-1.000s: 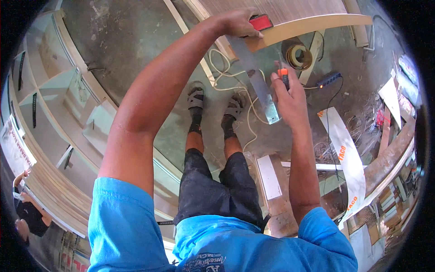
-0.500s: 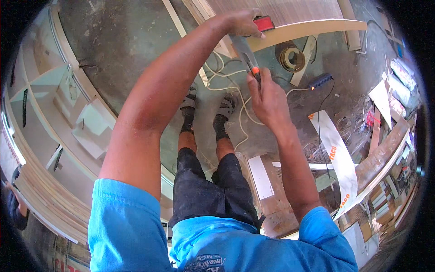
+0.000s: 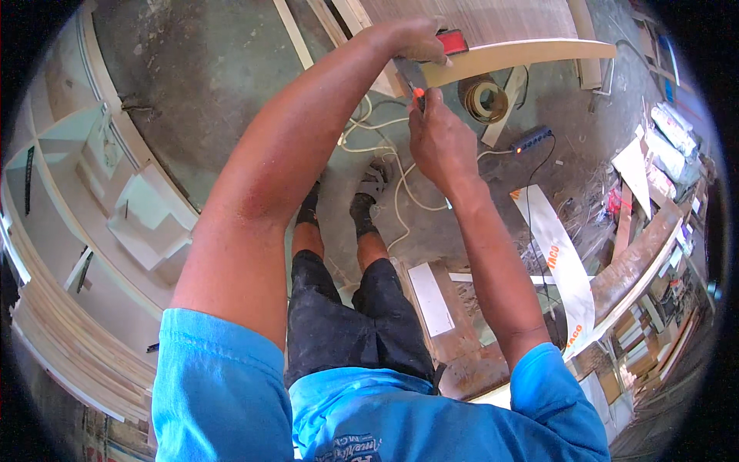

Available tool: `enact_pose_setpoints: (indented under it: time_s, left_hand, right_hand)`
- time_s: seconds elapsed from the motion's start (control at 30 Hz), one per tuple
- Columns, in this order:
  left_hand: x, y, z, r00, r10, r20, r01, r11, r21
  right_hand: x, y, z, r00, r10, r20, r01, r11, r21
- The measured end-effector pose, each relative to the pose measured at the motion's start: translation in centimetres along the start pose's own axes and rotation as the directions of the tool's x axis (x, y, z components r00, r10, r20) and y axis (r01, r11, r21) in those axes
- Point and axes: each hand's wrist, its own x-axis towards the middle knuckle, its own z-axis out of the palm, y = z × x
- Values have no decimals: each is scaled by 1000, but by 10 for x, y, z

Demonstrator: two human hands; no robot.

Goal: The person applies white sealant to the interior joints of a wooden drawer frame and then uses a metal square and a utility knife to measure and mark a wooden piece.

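While my left hand presses closed over a red block at the near end of the pale wooden board, probably to steady it, my right hand grips a small orange-tipped tool just under that board's edge. Below the board I see a tape roll, a power strip, and white cable by my feet.
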Motion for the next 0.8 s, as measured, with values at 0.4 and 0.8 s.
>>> enact_pose_setpoints:
  time_s: [0.4,0.8]
  left_hand:
    - [5,-3,5,998,26,-52,-26,1000,-2]
    - [15,-13,14,996,36,-76,-37,999,-11]
  right_hand:
    - [2,-3,8,999,21,33,-17,993,-119]
    - [7,-5,-4,981,38,189,-4,985,-174]
